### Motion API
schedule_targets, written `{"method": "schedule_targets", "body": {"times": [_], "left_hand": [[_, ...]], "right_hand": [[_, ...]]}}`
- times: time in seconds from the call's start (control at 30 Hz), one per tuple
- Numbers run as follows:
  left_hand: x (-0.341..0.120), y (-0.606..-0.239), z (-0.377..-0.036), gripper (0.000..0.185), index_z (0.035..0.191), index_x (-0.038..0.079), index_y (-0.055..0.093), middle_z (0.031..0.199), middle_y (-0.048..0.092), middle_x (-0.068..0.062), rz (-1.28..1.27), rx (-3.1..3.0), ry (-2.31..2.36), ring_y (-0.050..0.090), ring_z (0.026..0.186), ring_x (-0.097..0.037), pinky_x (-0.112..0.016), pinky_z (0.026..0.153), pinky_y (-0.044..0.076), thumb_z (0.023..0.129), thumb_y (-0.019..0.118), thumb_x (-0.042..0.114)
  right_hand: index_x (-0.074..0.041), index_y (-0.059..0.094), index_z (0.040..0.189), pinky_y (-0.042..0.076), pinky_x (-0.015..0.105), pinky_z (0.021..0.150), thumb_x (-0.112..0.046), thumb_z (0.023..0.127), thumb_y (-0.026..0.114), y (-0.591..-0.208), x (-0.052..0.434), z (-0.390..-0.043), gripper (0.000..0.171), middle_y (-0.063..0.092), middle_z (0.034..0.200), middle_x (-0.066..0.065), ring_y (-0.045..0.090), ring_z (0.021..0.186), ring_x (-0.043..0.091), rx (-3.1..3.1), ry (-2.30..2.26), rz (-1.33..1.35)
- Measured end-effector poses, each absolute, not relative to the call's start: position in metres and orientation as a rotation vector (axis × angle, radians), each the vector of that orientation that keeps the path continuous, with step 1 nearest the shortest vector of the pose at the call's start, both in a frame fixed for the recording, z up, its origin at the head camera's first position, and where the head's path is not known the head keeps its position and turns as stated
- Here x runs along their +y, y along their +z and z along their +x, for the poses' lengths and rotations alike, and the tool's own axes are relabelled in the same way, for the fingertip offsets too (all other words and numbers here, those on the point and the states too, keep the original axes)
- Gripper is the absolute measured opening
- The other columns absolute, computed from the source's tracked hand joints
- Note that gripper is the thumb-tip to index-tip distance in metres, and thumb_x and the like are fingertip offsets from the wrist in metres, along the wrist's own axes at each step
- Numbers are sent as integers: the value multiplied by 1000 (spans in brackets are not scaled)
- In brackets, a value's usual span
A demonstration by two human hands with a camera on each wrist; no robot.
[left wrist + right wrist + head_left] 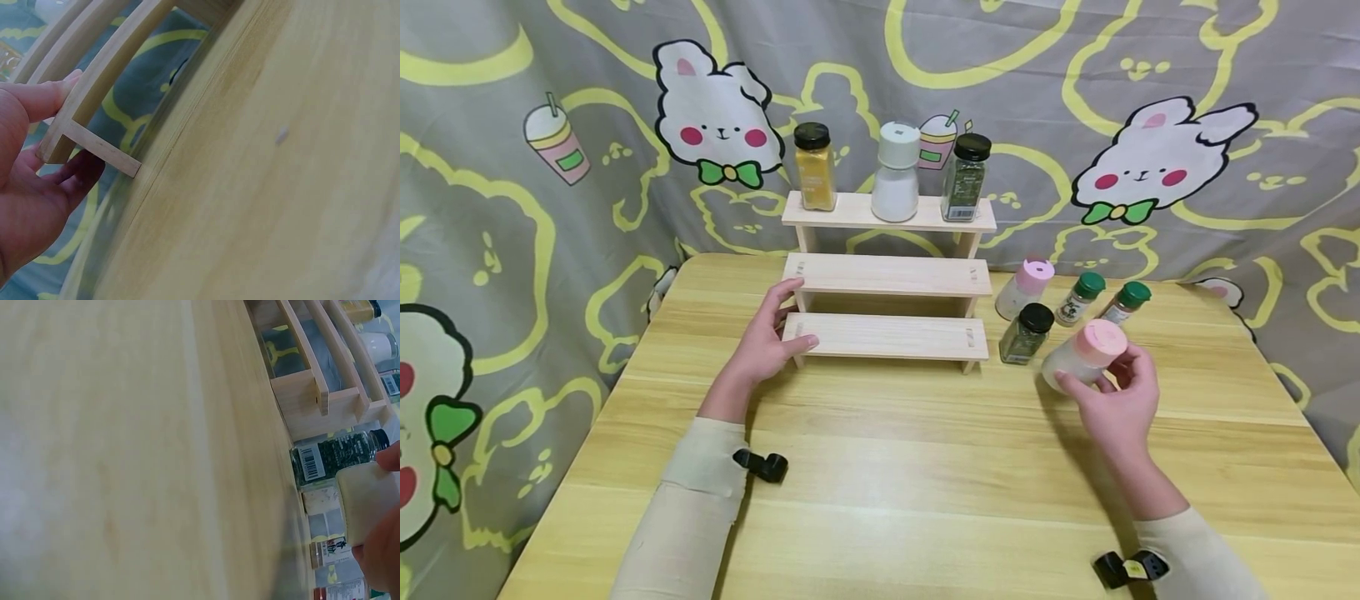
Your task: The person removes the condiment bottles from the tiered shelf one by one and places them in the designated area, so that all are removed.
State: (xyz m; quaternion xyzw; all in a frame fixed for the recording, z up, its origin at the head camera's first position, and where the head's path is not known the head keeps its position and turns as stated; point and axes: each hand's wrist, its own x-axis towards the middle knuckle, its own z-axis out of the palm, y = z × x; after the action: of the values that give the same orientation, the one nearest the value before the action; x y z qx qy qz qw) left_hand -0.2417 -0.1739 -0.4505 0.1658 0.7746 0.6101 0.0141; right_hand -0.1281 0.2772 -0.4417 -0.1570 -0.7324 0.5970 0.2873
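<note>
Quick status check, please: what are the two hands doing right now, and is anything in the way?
Left hand holds the wooden rack by its left end. Right hand grips the pink-capped jar, tilted. Four jars stand between it and the rack.

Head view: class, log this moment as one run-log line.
left hand holds wooden step rack | right hand grips pink-capped jar | top step: three jars | four jars beside rack on table
</note>
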Motion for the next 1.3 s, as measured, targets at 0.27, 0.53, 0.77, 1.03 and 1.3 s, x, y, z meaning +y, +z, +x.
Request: {"method": "schedule_targets", "body": {"times": [0.27,0.53,0.77,1.03,1.3], "left_hand": [[-173,-449,-241,88,154,25,33,157,26,-8,531,2405,1911,39,134,-39,-53,103,39,84,73,-12],[-173,-450,-241,88,154,25,33,158,25,-9,510,2397,1917,38,135,-38,-53,105,38,84,73,-12],[-174,-450,-241,89,154,25,33,158,25,-9,508,2402,1908,38,135,-38,-52,104,38,84,73,-12],[-174,-452,-244,90,155,19,31,159,22,-12,504,2384,1921,36,136,-42,-56,104,37,82,71,-16],[-174,-452,-241,88,154,24,34,158,26,-9,505,2406,1912,38,135,-37,-52,104,39,83,72,-13]], "right_hand": [[-12,57,124,49,18,84,14,63,86,-446,285,-134,72,55,119,4,53,107,19,-1940,1635,-460],[-15,56,128,49,23,90,9,66,88,-451,291,-141,74,55,121,1,52,109,17,-2002,1598,-500],[-15,56,129,48,20,84,6,67,88,-455,296,-146,73,56,120,-1,52,107,15,-2031,1554,-489],[-15,57,127,47,21,86,8,65,89,-456,298,-150,73,55,120,0,52,108,15,-1993,1607,-526],[-17,55,129,45,29,95,5,68,89,-455,297,-153,73,53,124,-3,50,112,15,-2028,1600,-554]]}}
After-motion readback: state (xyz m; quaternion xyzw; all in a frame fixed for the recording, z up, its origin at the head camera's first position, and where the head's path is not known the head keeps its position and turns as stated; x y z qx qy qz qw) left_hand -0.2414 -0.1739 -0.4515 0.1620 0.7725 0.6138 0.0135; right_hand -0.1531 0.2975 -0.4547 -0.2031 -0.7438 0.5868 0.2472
